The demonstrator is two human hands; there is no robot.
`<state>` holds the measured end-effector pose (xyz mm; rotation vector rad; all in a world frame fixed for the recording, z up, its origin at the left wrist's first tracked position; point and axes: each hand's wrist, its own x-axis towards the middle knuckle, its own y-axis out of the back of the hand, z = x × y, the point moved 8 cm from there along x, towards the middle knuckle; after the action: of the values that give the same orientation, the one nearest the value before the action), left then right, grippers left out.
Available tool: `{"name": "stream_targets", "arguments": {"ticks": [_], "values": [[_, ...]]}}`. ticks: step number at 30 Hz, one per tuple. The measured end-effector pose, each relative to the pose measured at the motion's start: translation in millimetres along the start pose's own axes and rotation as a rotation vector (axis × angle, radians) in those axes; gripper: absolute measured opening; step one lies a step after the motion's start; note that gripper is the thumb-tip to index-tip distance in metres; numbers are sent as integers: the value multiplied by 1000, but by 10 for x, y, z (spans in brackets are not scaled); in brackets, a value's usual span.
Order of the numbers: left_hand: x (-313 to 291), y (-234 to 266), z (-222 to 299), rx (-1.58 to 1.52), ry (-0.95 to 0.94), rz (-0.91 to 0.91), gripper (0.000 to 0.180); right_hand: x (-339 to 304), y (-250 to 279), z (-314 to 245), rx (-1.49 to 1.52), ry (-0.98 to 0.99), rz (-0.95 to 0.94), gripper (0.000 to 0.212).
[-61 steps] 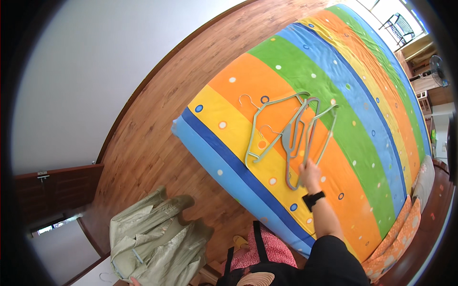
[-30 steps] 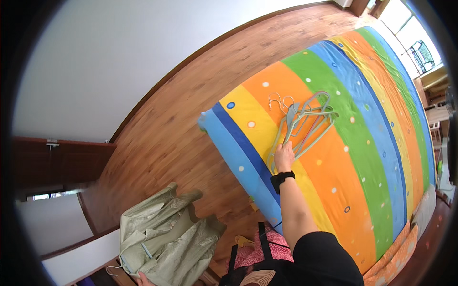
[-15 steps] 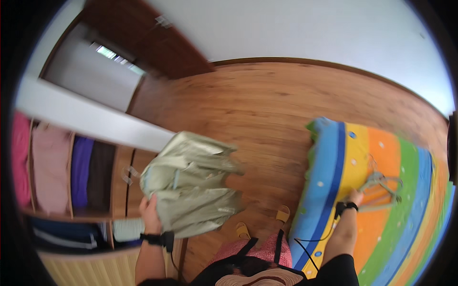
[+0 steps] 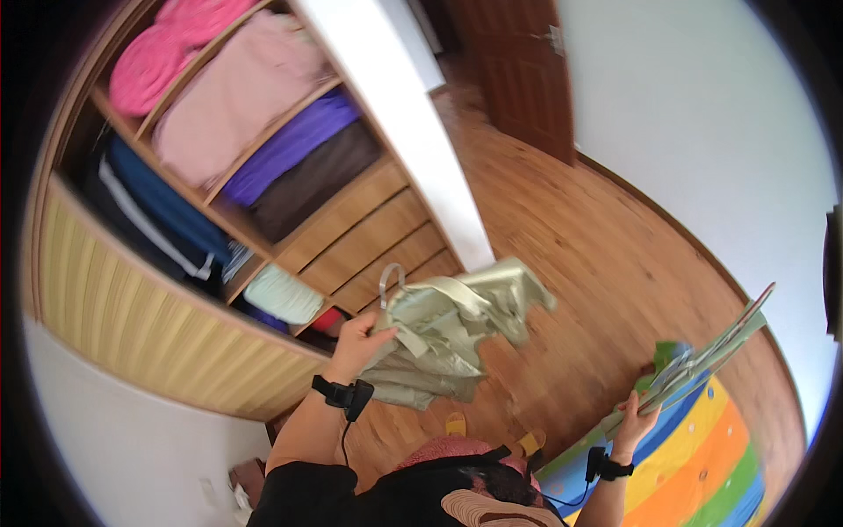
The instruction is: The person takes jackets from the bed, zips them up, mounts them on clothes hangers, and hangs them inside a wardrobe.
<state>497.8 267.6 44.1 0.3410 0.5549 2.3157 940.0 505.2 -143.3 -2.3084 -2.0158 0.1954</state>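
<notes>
My left hand (image 4: 356,342) is closed on the collar area of a light green shirt (image 4: 452,329). The shirt hangs on a hanger whose pale hook (image 4: 392,279) sticks up from the neck. On the other side, my right hand (image 4: 633,423) grips a bunch of greenish hangers (image 4: 694,373), lifted above the bed and slightly blurred. How many are in the bunch I cannot tell. Both wrists wear black bands with a small box.
An open wardrobe (image 4: 351,241) at left holds folded pink, purple, brown and dark blue fabrics, with drawers below. A striped bed (image 4: 694,457) stands at lower right. Wooden floor (image 4: 580,299) leads toward a brown door (image 4: 522,75). A white wall is at right.
My view has turned left toward the wardrobe. The right hand has picked the hangers up off the bed. My left hand still holds the shirt, now nearer the wardrobe drawers.
</notes>
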Motion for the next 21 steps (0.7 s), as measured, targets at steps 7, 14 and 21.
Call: {"name": "stream_targets", "arguments": {"ticks": [7, 14, 21], "values": [[-66, 76, 276, 211, -43, 31, 17, 673, -1849, -495, -131, 206, -674, 10], [42, 238, 437, 255, -161, -41, 17, 435, -3000, -855, -103, 250, -1131, 27], [63, 621, 177, 310, -143, -157, 19, -422, -3571, -790, -168, 267, -1502, 51]]}}
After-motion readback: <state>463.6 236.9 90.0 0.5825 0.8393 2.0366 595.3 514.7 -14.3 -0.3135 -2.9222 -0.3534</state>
